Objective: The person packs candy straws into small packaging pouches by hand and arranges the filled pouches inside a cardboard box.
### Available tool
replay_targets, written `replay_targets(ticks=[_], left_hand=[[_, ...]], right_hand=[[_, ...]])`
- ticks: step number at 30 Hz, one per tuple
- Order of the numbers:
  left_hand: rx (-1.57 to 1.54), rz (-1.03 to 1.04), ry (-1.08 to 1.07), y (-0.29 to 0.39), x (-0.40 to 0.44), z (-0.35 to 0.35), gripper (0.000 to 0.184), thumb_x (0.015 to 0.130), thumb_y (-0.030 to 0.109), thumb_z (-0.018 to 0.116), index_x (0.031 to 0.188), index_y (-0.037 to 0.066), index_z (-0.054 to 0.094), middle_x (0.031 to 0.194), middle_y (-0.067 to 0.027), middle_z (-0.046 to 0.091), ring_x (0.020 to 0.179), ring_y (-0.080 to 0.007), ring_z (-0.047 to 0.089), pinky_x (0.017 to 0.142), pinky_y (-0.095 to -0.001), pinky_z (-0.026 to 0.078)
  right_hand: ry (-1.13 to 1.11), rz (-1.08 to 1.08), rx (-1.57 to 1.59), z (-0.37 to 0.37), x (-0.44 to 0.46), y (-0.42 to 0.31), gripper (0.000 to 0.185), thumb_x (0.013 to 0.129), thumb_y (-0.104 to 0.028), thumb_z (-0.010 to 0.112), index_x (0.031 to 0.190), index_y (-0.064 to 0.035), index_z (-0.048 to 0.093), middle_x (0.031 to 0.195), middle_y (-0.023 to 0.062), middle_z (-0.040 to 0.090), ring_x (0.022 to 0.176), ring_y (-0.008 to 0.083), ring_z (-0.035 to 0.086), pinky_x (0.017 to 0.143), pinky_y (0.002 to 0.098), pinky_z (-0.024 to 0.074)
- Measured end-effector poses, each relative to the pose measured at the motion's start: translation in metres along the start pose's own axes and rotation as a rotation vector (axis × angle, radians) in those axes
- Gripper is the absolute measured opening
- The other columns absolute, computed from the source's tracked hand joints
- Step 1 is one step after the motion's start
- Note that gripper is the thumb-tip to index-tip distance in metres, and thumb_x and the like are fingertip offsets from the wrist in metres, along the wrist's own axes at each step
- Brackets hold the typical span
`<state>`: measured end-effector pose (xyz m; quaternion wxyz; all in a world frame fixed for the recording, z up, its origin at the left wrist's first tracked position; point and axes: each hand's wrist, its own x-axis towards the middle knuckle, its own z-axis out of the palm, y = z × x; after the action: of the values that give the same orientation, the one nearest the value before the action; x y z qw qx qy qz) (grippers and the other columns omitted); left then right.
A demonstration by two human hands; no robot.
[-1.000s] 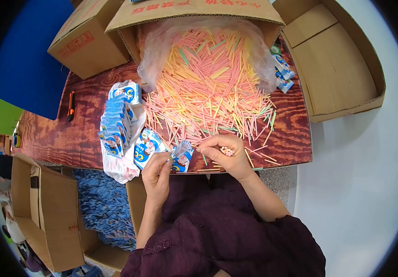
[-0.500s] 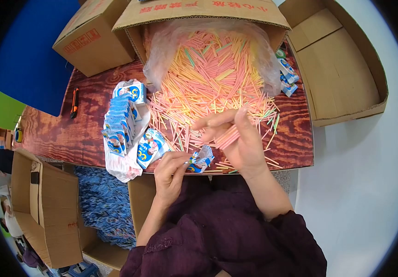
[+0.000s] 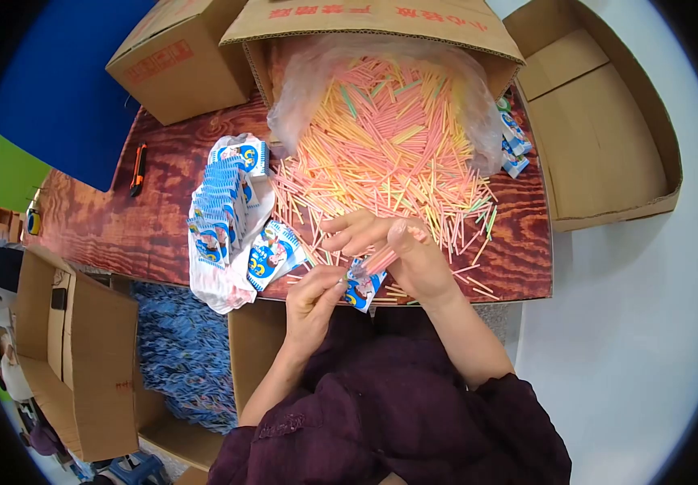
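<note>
Near the table's front edge, my left hand [image 3: 314, 301] pinches the edge of a small blue and white printed packet [image 3: 363, 293]. My right hand [image 3: 418, 260] is closed around a bundle of pink sticks [image 3: 379, 259], whose lower ends meet the packet's mouth. Whether the ends are inside it, I cannot tell exactly. Beyond my hands spreads a big heap of loose pink, yellow and green sticks [image 3: 389, 145], spilling from a plastic liner [image 3: 292, 105]. Left of it, a row of blue and white packets [image 3: 224, 202] lies on white plastic, with a single packet [image 3: 272, 255] beside my left hand.
A cardboard box [image 3: 365, 20] on its side holds the heap. Another carton [image 3: 179, 61] and an orange cutter [image 3: 138, 170] are at left. An open carton [image 3: 600, 121] stands right. Below the table at left, a box holds many blue packets [image 3: 183, 356].
My right hand has brought the stick bundle down and left to the packet. My left hand has moved slightly right, keeping hold of the packet. The view has shifted a little.
</note>
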<state>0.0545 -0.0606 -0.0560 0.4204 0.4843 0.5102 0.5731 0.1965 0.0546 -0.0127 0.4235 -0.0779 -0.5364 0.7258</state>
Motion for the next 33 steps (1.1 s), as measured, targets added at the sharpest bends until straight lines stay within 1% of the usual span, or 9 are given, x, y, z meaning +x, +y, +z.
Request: replay_targets(ticks=[5, 9, 11, 14, 16, 18, 22, 28, 33], left_hand=[[0.030, 0.063, 0.018, -0.001, -0.002, -0.003, 0.010, 0.088, -0.002, 0.060, 0.094, -0.007, 0.066, 0.096, -0.0108, 0.064, 0.085, -0.0161, 0.061, 0.073, -0.0257, 0.048], [0.066, 0.038, 0.035, -0.002, -0.006, -0.003, 0.010, 0.087, -0.002, 0.060, 0.095, -0.006, 0.066, 0.097, -0.0118, 0.065, 0.087, -0.0175, 0.062, 0.075, -0.0265, 0.048], [0.042, 0.115, 0.080, -0.001, -0.006, -0.003, 0.011, 0.086, -0.005, 0.060, 0.096, -0.006, 0.066, 0.099, -0.0131, 0.064, 0.089, -0.0186, 0.061, 0.077, -0.0274, 0.048], [0.034, 0.131, 0.125, 0.005, -0.005, -0.005, 0.014, 0.086, -0.008, 0.059, 0.097, -0.005, 0.067, 0.100, -0.0138, 0.064, 0.091, -0.0190, 0.061, 0.080, -0.0276, 0.048], [-0.020, 0.124, 0.147, 0.002, -0.005, -0.006, 0.014, 0.086, -0.008, 0.059, 0.097, -0.005, 0.067, 0.101, -0.0132, 0.064, 0.092, -0.0186, 0.061, 0.081, -0.0275, 0.047], [-0.070, 0.121, 0.169, 0.002, -0.004, -0.007, 0.015, 0.085, -0.009, 0.058, 0.097, -0.004, 0.066, 0.101, -0.0125, 0.063, 0.093, -0.0182, 0.060, 0.082, -0.0275, 0.047], [-0.292, 0.040, 0.209, -0.001, -0.006, -0.015, 0.015, 0.086, -0.009, 0.058, 0.099, -0.003, 0.062, 0.104, -0.0100, 0.061, 0.095, -0.0154, 0.058, 0.084, -0.0271, 0.047], [-0.220, -0.185, 0.052, 0.001, -0.019, -0.039, 0.018, 0.087, -0.004, 0.061, 0.104, -0.001, 0.061, 0.099, -0.0058, 0.062, 0.089, -0.0106, 0.059, 0.082, -0.0245, 0.047], [-0.439, -0.100, 0.177, 0.003, -0.023, -0.047, 0.016, 0.086, -0.005, 0.061, 0.101, -0.001, 0.063, 0.099, -0.0052, 0.063, 0.089, -0.0108, 0.060, 0.081, -0.0249, 0.048]], right_hand=[[0.002, 0.063, -0.016, -0.001, -0.002, 0.000, 0.057, 0.097, -0.049, 0.044, 0.091, 0.0009, 0.072, 0.101, 0.0191, 0.069, 0.116, 0.0363, 0.054, 0.101, 0.0486, 0.0388], [-0.211, 0.165, -0.310, 0.009, -0.003, -0.004, 0.038, 0.092, -0.032, 0.059, 0.112, -0.0012, 0.066, 0.112, 0.0149, 0.066, 0.113, 0.0269, 0.056, 0.100, 0.0410, 0.0405], [-0.232, 0.233, -0.425, 0.014, -0.001, -0.016, 0.059, 0.085, -0.029, 0.070, 0.133, -0.0016, 0.050, 0.126, 0.0120, 0.059, 0.121, 0.0236, 0.051, 0.102, 0.0368, 0.0391], [-0.069, 0.227, -0.227, 0.024, -0.002, -0.035, 0.063, 0.084, -0.029, 0.071, 0.135, -0.0018, 0.047, 0.130, 0.0119, 0.056, 0.125, 0.0232, 0.049, 0.101, 0.0350, 0.0402], [0.010, 0.170, -0.278, 0.028, -0.003, -0.038, 0.057, 0.084, -0.028, 0.071, 0.131, -0.0018, 0.052, 0.125, 0.0116, 0.058, 0.116, 0.0219, 0.053, 0.094, 0.0324, 0.0440], [-0.053, 0.045, -0.807, 0.031, -0.004, -0.041, 0.051, 0.084, -0.028, 0.071, 0.126, -0.0022, 0.057, 0.110, 0.0118, 0.059, 0.103, 0.0213, 0.056, 0.085, 0.0316, 0.0463], [0.044, 0.033, -1.124, 0.056, -0.014, -0.035, 0.026, 0.084, -0.008, 0.066, 0.109, -0.0011, 0.064, 0.086, 0.0100, 0.055, 0.078, 0.0214, 0.058, 0.066, 0.0303, 0.0459], [-0.141, -0.073, -1.044, 0.061, -0.004, -0.014, 0.026, 0.083, -0.003, 0.064, 0.108, -0.0034, 0.064, 0.081, 0.0092, 0.054, 0.069, 0.0207, 0.057, 0.062, 0.0324, 0.0454], [-0.153, -0.010, -0.931, 0.069, -0.003, 0.000, 0.018, 0.081, -0.007, 0.067, 0.098, -0.0024, 0.063, 0.082, 0.0095, 0.058, 0.071, 0.0213, 0.058, 0.063, 0.0319, 0.0454]])
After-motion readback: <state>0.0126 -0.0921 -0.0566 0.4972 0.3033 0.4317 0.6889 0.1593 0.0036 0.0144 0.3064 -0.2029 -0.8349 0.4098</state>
